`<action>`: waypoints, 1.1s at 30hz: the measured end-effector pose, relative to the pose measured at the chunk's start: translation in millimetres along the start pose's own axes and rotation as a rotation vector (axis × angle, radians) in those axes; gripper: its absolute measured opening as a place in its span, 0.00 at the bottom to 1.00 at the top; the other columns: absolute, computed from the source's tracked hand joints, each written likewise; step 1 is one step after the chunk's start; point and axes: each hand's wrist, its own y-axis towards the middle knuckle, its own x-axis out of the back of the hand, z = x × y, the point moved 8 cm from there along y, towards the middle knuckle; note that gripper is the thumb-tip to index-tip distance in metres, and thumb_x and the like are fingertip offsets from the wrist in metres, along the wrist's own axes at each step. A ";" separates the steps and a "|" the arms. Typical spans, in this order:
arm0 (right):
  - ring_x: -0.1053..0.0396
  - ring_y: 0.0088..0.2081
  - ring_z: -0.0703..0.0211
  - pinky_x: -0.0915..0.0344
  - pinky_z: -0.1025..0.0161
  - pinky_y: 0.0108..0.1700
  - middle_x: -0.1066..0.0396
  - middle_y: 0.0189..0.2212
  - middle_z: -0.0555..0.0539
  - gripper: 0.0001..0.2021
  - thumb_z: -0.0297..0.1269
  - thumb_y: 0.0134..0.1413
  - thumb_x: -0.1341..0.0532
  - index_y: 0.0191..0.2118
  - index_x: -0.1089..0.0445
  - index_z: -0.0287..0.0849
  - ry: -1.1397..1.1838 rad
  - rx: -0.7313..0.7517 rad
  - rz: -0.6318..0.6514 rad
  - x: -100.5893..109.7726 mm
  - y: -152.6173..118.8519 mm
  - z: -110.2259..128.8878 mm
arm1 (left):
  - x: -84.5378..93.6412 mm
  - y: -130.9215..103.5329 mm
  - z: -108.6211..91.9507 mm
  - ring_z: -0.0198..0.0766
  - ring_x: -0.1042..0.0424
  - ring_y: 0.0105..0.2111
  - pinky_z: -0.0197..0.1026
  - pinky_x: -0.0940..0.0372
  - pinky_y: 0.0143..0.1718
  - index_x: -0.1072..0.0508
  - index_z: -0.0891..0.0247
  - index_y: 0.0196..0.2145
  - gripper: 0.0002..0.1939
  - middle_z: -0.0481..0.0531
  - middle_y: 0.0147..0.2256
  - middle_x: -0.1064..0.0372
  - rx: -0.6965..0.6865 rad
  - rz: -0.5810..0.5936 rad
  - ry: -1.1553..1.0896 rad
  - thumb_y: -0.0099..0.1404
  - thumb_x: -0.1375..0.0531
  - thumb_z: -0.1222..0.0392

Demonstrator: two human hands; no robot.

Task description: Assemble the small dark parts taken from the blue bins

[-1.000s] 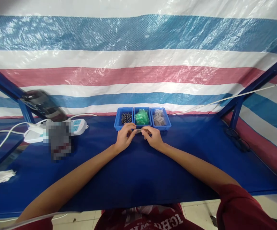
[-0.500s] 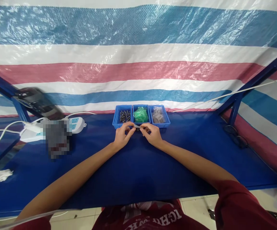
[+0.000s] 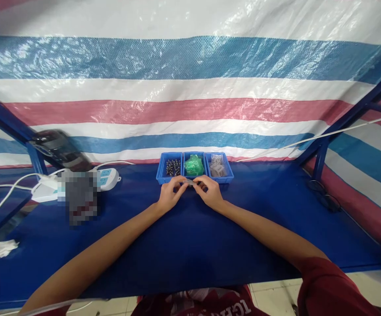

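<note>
My left hand (image 3: 170, 194) and my right hand (image 3: 211, 193) meet just in front of three blue bins, thumbs and forefingers pinched. Between them they stretch a small plastic bag (image 3: 189, 181), greyish and see-through, seen nearly edge-on. Whether anything lies inside it is too small to tell. The left bin (image 3: 159, 174) contains several small dark metal-looking parts (image 3: 173, 167). Green plastic-wrapped material (image 3: 194, 165) fills the middle bin, and clear little bags (image 3: 217, 166) lie in the right bin (image 3: 230, 175).
On the left of the blue table (image 3: 193, 250) are a white power strip (image 3: 109, 179) with cords, a blurred-out dark object (image 3: 81, 197) and a dark bottle (image 3: 60, 149). A crumpled tissue (image 3: 0, 249) lies nearer. Black-rimmed glasses (image 3: 328, 202) rest far right. Striped sheeting (image 3: 190, 109) hangs behind.
The view has tilted up a little, so everything sits lower in the picture. Both hands stay pinched on the bag, which now shows slightly flatter between them.
</note>
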 end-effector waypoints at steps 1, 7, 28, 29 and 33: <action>0.34 0.26 0.64 0.34 0.66 0.28 0.31 0.33 0.46 0.07 0.36 0.57 0.44 0.39 0.32 0.41 -0.001 0.001 0.004 0.3 -0.1 0.0 | -0.2 0.3 -0.8 0.24 0.34 0.18 0.29 0.37 0.21 0.35 0.64 0.43 0.10 0.50 0.34 0.29 -0.005 -0.004 -0.005 0.65 0.43 0.59; 0.34 0.28 0.65 0.34 0.66 0.30 0.33 0.37 0.45 0.09 0.38 0.57 0.44 0.43 0.34 0.42 0.023 -0.013 0.052 0.7 -1.4 -3.5 | -1.1 0.7 -0.4 0.25 0.31 0.22 0.28 0.35 0.24 0.33 0.65 0.42 0.09 0.52 0.38 0.30 0.009 -0.045 0.030 0.64 0.42 0.60; 0.34 0.26 0.62 0.35 0.65 0.29 0.33 0.28 0.47 0.10 0.41 0.60 0.47 0.36 0.32 0.41 0.009 -0.067 0.008 1.1 -1.6 -3.7 | -9.6 5.1 1.4 0.34 0.26 0.26 0.34 0.32 0.29 0.28 0.62 0.43 0.12 0.48 0.29 0.25 0.063 0.149 0.020 0.65 0.44 0.55; 0.34 0.26 0.62 0.35 0.65 0.29 0.32 0.28 0.47 0.10 0.41 0.60 0.46 0.37 0.32 0.41 0.012 -0.068 0.005 1.2 -1.8 -4.0 | -10.4 5.8 1.6 0.34 0.26 0.25 0.34 0.33 0.28 0.27 0.62 0.40 0.11 0.48 0.28 0.25 0.063 0.159 0.025 0.65 0.45 0.54; 0.33 0.26 0.62 0.35 0.65 0.29 0.31 0.29 0.47 0.10 0.41 0.59 0.46 0.37 0.32 0.41 0.019 -0.070 -0.003 1.7 -2.2 -5.5 | -11.8 8.7 0.2 0.32 0.29 0.23 0.33 0.35 0.26 0.25 0.62 0.37 0.11 0.48 0.29 0.25 0.063 0.178 0.053 0.65 0.44 0.54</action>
